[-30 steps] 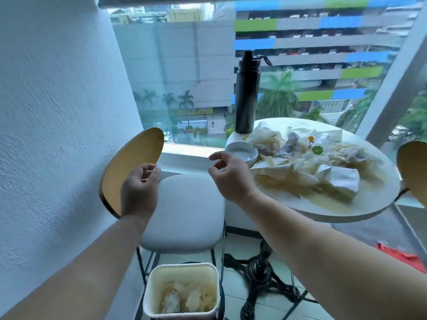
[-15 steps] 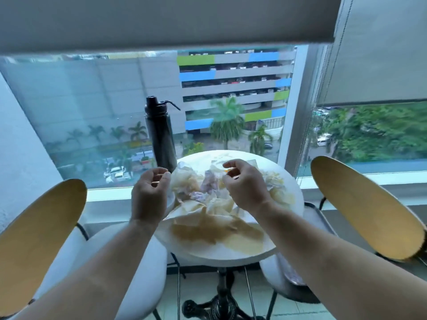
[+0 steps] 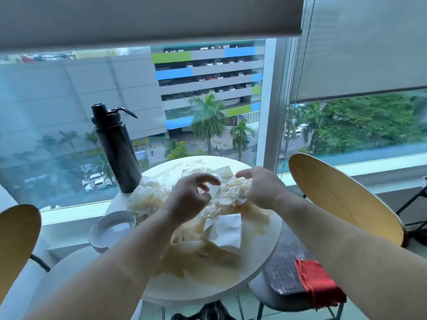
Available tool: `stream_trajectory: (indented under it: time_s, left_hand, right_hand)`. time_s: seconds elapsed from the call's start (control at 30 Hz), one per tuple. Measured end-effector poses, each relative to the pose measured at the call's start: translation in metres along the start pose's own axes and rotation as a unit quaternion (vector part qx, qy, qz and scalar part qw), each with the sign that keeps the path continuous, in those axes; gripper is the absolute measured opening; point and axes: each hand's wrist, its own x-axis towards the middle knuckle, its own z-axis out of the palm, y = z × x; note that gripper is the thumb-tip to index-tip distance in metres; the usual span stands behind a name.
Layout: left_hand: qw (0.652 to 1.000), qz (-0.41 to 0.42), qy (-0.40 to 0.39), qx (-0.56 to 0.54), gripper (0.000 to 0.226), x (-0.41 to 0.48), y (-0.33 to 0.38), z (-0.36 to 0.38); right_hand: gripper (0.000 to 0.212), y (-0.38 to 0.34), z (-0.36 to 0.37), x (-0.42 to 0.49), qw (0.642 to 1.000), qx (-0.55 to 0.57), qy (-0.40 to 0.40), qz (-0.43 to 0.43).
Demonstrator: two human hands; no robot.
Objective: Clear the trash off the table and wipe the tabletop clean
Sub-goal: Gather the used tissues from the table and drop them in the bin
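Note:
A heap of crumpled, stained tissue paper (image 3: 208,229) covers most of the round white table (image 3: 258,271), and brownish liquid has soaked the near part. My left hand (image 3: 188,199) hovers over the middle of the heap with its fingers bent like a claw; a small green scrap (image 3: 210,197) shows at its fingertips. My right hand (image 3: 262,188) reaches in from the right, and its fingers and thumb curl round a wad of tissue (image 3: 235,192).
A tall black bottle (image 3: 115,148) stands at the table's back left, with a white bowl (image 3: 111,229) at the left edge. A red cloth (image 3: 318,282) lies on a dark seat at the right. Wooden chair backs (image 3: 342,195) flank the table; window glass is just behind.
The view swung from the left chair and floor bin to the table. Both hands moved forward into the tissue heap, and the right hand closed round a wad.

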Motion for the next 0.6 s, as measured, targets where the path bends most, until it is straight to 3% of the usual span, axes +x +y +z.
stream_trajectory:
  time_s: [0.13,0.27,0.43,0.6]
  left_hand:
    - [0.968,0.037,-0.204,0.143,0.064,0.016,0.008,0.002]
    - [0.927,0.083,-0.284,0.23,0.059,0.026,-0.002,0.003]
    - [0.941,0.106,-0.232,0.223,0.051,0.029,-0.02,0.005]
    - [0.965,0.134,-0.148,0.172,0.029,0.024,-0.024,-0.003]
  right_hand:
    - [0.056,0.003,0.007,0.009,0.995,-0.086,-0.049,-0.004]
    - [0.047,0.004,0.015,0.016,0.995,-0.08,-0.067,0.0]
    - [0.021,0.007,0.024,0.023,1.0,-0.025,0.009,0.004]
    - [0.024,0.004,0.022,0.026,0.995,0.06,0.081,-0.025]
